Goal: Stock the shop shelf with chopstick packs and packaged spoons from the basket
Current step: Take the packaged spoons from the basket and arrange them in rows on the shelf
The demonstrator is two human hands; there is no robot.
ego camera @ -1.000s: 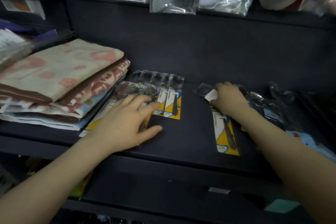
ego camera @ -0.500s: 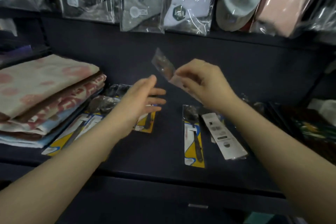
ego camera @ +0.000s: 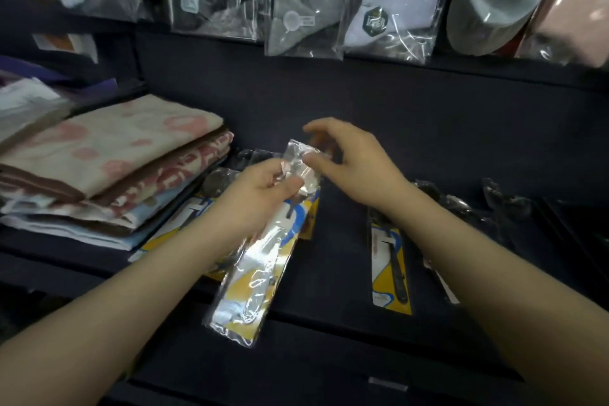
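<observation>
Two hands work above one dark shelf (ego camera: 329,260), and we describe the scene from the largest item down. The shelf board carries a stack of folded towels (ego camera: 108,168) at its left, a row of packaged spoons (ego camera: 184,224) lying just beside that stack, and a single spoon pack (ego camera: 390,267) lying alone to the right, well apart from the row. Between them we hold one spoon pack in hand (ego camera: 260,260), raised off the board. Its long axis runs from the near shelf edge up and slightly right toward the back wall, roughly parallel to the packs already laid down. Our left hand (ego camera: 260,198) closes thumb and fingers around the upper part of this pack, so the lower end hangs free toward us. Our right hand (ego camera: 349,158) sits just right of the pack's top, its thumb and forefinger drawn together at the clear top flap; blur prevents us from confirming firm contact there. We judge that the placement turns on this: the row lies directly left of and below the held pack, nearer the left hand, so the left hand is better placed to lower it alongside.
</observation>
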